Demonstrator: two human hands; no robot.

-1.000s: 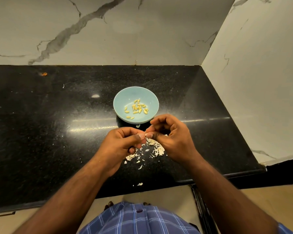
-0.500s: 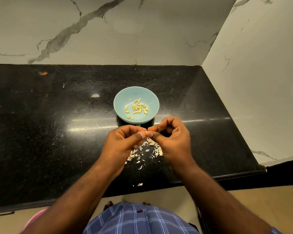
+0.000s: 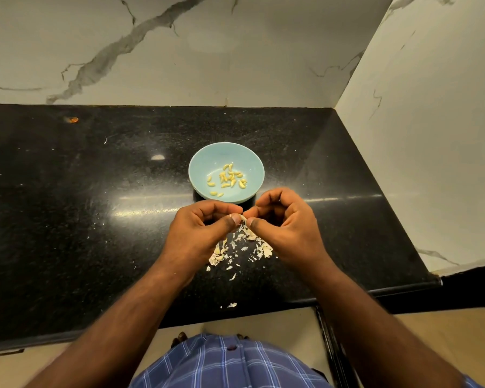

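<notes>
A light blue bowl (image 3: 202,161) stands on the black granite counter (image 3: 67,205) and holds several small peeled yellow garlic cloves (image 3: 227,179). Just in front of the bowl my left hand (image 3: 199,233) and my right hand (image 3: 286,222) meet fingertip to fingertip. Between their thumbs and forefingers they pinch one small pale garlic clove (image 3: 243,217), mostly hidden by the fingers. Beneath the hands lies a scatter of white garlic peel (image 3: 244,247) on the counter.
Marble-patterned walls (image 3: 235,51) close the counter at the back and on the right. A small orange scrap (image 3: 72,119) lies far back left. A few peel bits (image 3: 231,305) sit near the counter's front edge. My checked shirt shows below.
Both hands have shifted slightly away from me, toward the bowl, still pinching the clove between them. The bowl and peel heap have not moved.
</notes>
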